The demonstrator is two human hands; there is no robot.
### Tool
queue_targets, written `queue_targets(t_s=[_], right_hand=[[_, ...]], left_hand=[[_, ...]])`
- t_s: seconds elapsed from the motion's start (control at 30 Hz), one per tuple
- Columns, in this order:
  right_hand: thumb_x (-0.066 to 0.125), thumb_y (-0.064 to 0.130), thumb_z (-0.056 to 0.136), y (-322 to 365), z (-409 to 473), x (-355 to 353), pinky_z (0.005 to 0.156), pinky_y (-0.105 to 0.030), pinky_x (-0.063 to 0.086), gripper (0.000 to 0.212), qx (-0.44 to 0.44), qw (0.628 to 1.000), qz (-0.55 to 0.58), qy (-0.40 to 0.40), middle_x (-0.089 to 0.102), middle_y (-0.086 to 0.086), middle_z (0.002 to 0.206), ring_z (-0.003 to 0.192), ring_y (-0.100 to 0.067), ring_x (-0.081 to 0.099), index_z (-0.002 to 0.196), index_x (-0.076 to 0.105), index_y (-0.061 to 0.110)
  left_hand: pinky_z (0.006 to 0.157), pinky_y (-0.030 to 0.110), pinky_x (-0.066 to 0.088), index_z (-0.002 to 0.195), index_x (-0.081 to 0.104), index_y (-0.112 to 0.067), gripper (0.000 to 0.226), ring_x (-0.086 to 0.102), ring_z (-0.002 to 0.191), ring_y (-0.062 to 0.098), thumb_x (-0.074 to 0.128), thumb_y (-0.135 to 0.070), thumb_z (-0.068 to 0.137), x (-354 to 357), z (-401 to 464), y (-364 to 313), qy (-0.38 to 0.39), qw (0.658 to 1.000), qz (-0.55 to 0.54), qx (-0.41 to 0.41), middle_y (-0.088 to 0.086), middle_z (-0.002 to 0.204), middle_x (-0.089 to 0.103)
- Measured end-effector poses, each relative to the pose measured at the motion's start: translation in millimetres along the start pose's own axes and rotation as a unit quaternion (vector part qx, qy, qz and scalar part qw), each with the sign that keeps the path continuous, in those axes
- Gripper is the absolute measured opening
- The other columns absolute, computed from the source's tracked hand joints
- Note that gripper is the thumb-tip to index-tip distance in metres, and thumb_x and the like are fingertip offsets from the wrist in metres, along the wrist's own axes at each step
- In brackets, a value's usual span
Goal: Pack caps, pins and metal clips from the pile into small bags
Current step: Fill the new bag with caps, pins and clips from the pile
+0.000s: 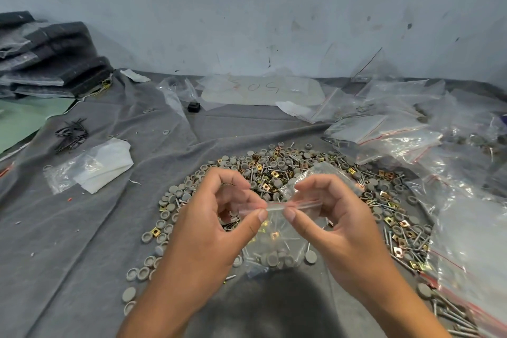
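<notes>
Head view: both hands [219, 217] pinch small bag [277, 241], seemingly closing.

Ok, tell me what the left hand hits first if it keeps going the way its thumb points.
Probably the right hand: the left hand pinches the small bag's zip strip, thumb aimed at the right thumb, nearly touching.

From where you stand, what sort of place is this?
Probably a small hand-packing workbench: a loose pile of caps, pins and clips on grey cloth, heaps of zip bags, and both hands pinching the small bag at its seal.

Stained pale wall [247, 8], grey cloth [68, 228]
</notes>
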State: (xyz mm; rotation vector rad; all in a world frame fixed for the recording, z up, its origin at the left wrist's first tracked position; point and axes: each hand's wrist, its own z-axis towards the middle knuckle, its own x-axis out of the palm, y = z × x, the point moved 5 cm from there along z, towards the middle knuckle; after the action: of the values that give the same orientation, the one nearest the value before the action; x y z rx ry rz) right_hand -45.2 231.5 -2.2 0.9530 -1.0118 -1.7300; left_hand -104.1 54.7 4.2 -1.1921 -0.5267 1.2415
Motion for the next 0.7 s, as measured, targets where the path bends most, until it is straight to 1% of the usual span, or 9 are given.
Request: queue_targets(t_s=[0.07, 0.1, 0.17, 0.27, 0.4, 0.47, 0.53, 0.6, 0.7], right_hand=[[0.079, 0.030, 0.081, 1, 0, 1, 0.077, -0.027, 0.053, 0.030, -0.006, 1.000, 0.001, -0.008, 0.073, 0.007, 0.094, 0.089, -0.015, 0.070, 0.103, 0.061, 0.038], [0.078, 0.028, 0.081, 2, 0, 3, 0.076, -0.026, 0.053, 0.030, -0.008, 1.000, 0.002, -0.006, 0.073, 0.006, 0.094, 0.089, -0.015, 0.069, 0.103, 0.061, 0.038], [0.078, 0.029, 0.081, 3, -1, 6, 0.076, -0.023, 0.053, 0.028, -0.008, 1.000, 0.007, 0.006, 0.072, 0.005, 0.094, 0.090, -0.017, 0.069, 0.102, 0.061, 0.037], [0.078, 0.033, 0.081, 4, -2, 8, 0.075, -0.019, 0.052, 0.027, -0.004, 1.000, 0.008, 0.020, 0.072, 0.006, 0.094, 0.090, -0.015, 0.069, 0.101, 0.061, 0.036], [0.080, 0.029, 0.081, 5, -2, 7, 0.073, -0.017, 0.053, 0.032, 0.003, 1.000, 0.013, 0.025, 0.074, 0.005, 0.095, 0.089, -0.015, 0.071, 0.105, 0.061, 0.038], [0.081, 0.033, 0.081, 6, -2, 7, 0.075, -0.019, 0.053, 0.033, 0.003, 0.999, 0.013, 0.031, 0.075, 0.005, 0.095, 0.089, -0.014, 0.071, 0.106, 0.061, 0.039], [0.081, 0.042, 0.078, 7, -2, 5, 0.077, -0.030, 0.056, 0.035, 0.006, 1.000, 0.010, 0.028, 0.077, 0.006, 0.094, 0.089, -0.014, 0.072, 0.106, 0.060, 0.041], [0.086, 0.041, 0.076, 6, -1, 1, 0.076, -0.039, 0.057, 0.038, 0.020, 0.999, 0.024, 0.018, 0.078, 0.004, 0.092, 0.087, -0.015, 0.073, 0.104, 0.061, 0.041], [0.087, 0.029, 0.067, 4, 1, -6, 0.070, -0.028, 0.058, 0.043, 0.048, 0.996, 0.072, 0.010, 0.077, -0.006, 0.086, 0.083, -0.019, 0.075, 0.101, 0.063, 0.039]], left_hand=[[0.079, 0.015, 0.049, 0.104, 0.054, -0.041, 0.036, 0.070, 0.100, 0.015, 0.078, -0.040, 0.076, 1, 0, 0, 0.005, 1.000, -0.001, 0.003, -0.007, 0.105, 0.075], [0.081, 0.016, 0.050, 0.105, 0.054, -0.042, 0.039, 0.070, 0.102, 0.014, 0.079, -0.040, 0.075, 3, -1, -1, 0.009, 1.000, 0.003, 0.004, -0.008, 0.106, 0.075], [0.082, 0.020, 0.052, 0.106, 0.054, -0.044, 0.039, 0.071, 0.101, 0.011, 0.079, -0.043, 0.076, 5, -2, -2, 0.012, 1.000, 0.014, 0.006, -0.010, 0.101, 0.076], [0.081, 0.017, 0.052, 0.105, 0.054, -0.044, 0.035, 0.071, 0.098, 0.008, 0.076, -0.044, 0.078, 7, -3, -3, 0.009, 1.000, 0.019, 0.010, -0.011, 0.095, 0.076], [0.083, 0.032, 0.050, 0.100, 0.053, -0.040, 0.029, 0.071, 0.097, 0.014, 0.074, -0.042, 0.080, 7, -2, -3, 0.016, 1.000, 0.016, 0.006, -0.007, 0.094, 0.075], [0.083, 0.037, 0.051, 0.098, 0.051, -0.037, 0.030, 0.071, 0.097, 0.016, 0.075, -0.043, 0.081, 6, -2, -2, 0.016, 1.000, 0.015, 0.001, -0.006, 0.094, 0.075], [0.081, 0.045, 0.053, 0.100, 0.051, -0.040, 0.035, 0.072, 0.096, 0.015, 0.076, -0.050, 0.078, 4, -1, 1, 0.015, 1.000, 0.011, -0.015, -0.007, 0.095, 0.076], [0.082, 0.055, 0.055, 0.103, 0.052, -0.043, 0.042, 0.073, 0.093, 0.019, 0.079, -0.053, 0.073, 0, -1, 4, 0.009, 0.999, -0.007, -0.033, -0.005, 0.096, 0.077], [0.083, 0.061, 0.055, 0.102, 0.054, -0.043, 0.045, 0.073, 0.089, 0.024, 0.082, -0.052, 0.069, -5, 1, 5, 0.004, 0.999, -0.023, -0.044, 0.000, 0.094, 0.078]])
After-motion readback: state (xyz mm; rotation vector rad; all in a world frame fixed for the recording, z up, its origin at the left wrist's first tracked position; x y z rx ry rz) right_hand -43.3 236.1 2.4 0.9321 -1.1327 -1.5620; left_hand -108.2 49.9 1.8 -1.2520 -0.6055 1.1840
